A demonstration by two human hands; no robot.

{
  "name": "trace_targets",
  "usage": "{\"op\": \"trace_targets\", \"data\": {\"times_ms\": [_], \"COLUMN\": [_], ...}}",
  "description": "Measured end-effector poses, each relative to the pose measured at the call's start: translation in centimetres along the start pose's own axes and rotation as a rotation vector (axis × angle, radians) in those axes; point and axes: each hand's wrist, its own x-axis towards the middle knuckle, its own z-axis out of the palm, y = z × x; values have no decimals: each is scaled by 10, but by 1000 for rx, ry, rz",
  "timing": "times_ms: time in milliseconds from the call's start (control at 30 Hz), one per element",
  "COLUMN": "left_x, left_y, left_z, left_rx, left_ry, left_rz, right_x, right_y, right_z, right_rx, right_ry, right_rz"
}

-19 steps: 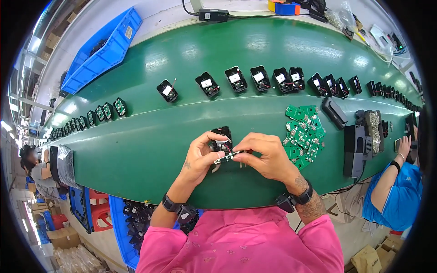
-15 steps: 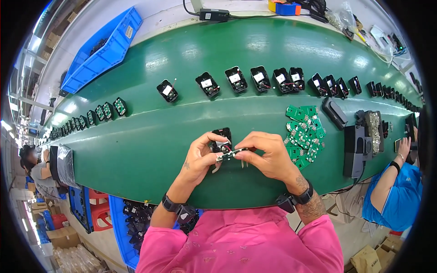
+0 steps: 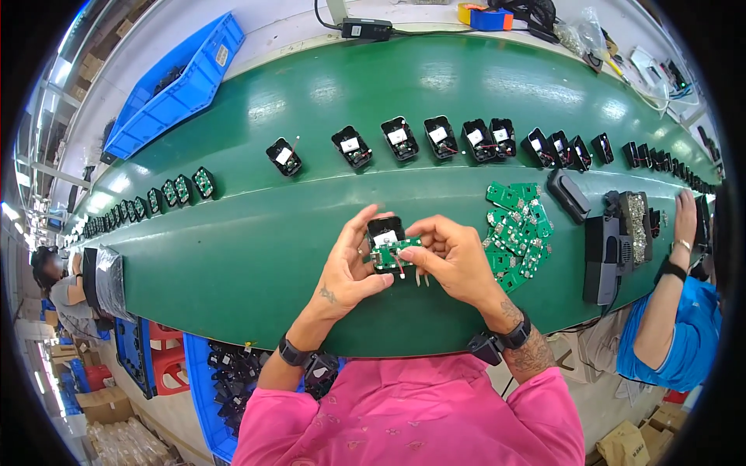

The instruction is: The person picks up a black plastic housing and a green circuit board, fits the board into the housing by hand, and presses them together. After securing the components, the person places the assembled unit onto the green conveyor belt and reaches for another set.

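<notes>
My right hand (image 3: 449,260) pinches a green circuit board (image 3: 384,257) between thumb and fingers at its right end. The board is tilted with its component side facing up, and a short red wire with a white plug hangs from it. Directly behind it, partly covered, is a black plastic housing (image 3: 387,224) with a white block inside. My left hand (image 3: 342,268) curves around the left side of both, thumb and fingers apart; whether its hidden fingers touch the housing I cannot tell.
A pile of green circuit boards (image 3: 517,229) lies to the right, beside a black speaker-like case (image 3: 569,196). Open black housings (image 3: 399,138) line the green table (image 3: 256,256) further back. A blue crate (image 3: 180,97) stands far left. A co-worker's hand (image 3: 684,219) is at the far right.
The circuit board has turned from edge-on to face up in my right hand. My left hand has let go of its left end and spread its fingers. The co-worker's hand has moved farther away.
</notes>
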Motion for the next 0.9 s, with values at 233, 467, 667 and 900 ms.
{"op": "trace_targets", "data": {"times_ms": [233,467,667,900], "left_x": [-2,-3,-4,-4], "left_y": [4,-4,-6,-3], "left_z": [-2,1,3,11], "left_rx": [-56,20,21,-6], "left_ry": [-48,41,32,37], "left_rz": [-199,-158,-176,-210], "right_x": [-1,-1,1,-2], "right_y": [9,-1,9,9], "right_z": [4,0,-1,1], "right_rx": [-75,-423,-483,-347], "right_ry": [89,42,67,29], "right_rz": [-41,-504,-558,-450]}}
